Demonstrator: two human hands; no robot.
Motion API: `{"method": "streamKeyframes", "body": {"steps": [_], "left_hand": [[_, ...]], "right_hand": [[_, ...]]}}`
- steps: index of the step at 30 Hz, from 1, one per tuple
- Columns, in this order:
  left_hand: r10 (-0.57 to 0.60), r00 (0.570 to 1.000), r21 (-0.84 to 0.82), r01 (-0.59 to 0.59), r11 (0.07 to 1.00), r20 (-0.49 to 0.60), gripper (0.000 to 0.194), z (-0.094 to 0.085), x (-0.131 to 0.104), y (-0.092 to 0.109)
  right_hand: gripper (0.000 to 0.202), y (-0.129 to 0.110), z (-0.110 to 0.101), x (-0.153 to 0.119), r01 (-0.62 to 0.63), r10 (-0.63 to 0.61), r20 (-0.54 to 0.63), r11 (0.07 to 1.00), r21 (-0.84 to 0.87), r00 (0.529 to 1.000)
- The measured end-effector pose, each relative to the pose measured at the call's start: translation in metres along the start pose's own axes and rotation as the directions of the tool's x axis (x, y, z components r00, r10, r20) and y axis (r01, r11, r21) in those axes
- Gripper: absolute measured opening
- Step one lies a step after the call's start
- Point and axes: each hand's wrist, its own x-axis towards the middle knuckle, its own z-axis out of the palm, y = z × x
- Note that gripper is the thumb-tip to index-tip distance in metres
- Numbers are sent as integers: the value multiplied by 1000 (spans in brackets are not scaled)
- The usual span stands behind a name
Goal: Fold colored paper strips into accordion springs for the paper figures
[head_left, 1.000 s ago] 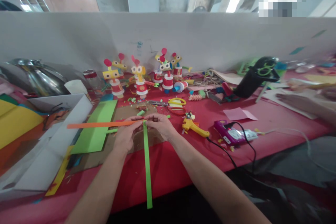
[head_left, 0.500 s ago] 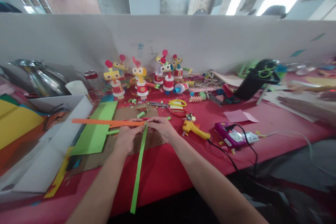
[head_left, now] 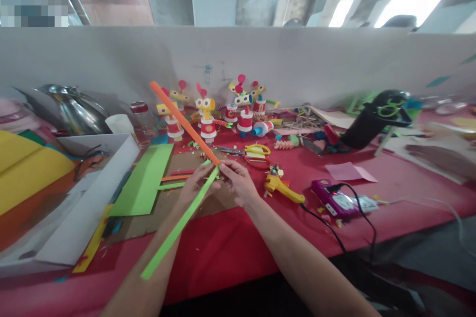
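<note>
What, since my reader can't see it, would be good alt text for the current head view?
A person's right-hand grip pinches the meeting ends of an orange strip and a green strip, the left-hand grip close beside, over a red-covered table. Small cup-bodied figures stand behind; a yellow glue gun lies to the right.

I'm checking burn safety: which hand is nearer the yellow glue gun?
Right. The right hand is left of the glue gun, not touching it; the left hand is farther left, beyond the right hand.
</note>
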Motion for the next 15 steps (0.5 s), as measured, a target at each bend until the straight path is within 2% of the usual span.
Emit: {"method": "streamKeyframes", "body": {"steps": [1,2,4,7,11,15], "left_hand": [[16,995,7,-15,1000,-100,31,3,-1,-1],[-17,987,-14,15,1000,-159,27,4,-2,-2],[-85,966,-108,60,992,-243,27,5,-3,-6],[-119,947,-165,72,984,-297,24,3,-1,-8],[-137,932,-158,88,984,-334,19,4,0,-1],[-243,911,-243,166,956,-333,24,6,0,7]], "right_hand": [[18,2,1,-1,0,0,15,1000,-15,1000],[18,4,2,-2,4,-3,31,999,-37,1000],[18,8,2,-4,28,-22,61,995,-97,998],[20,10,2,-5,69,-56,75,980,-185,996],[19,10,1,-4,76,-71,32,975,-209,997],[24,7,3,-4,11,-1,49,983,-184,999]]}}
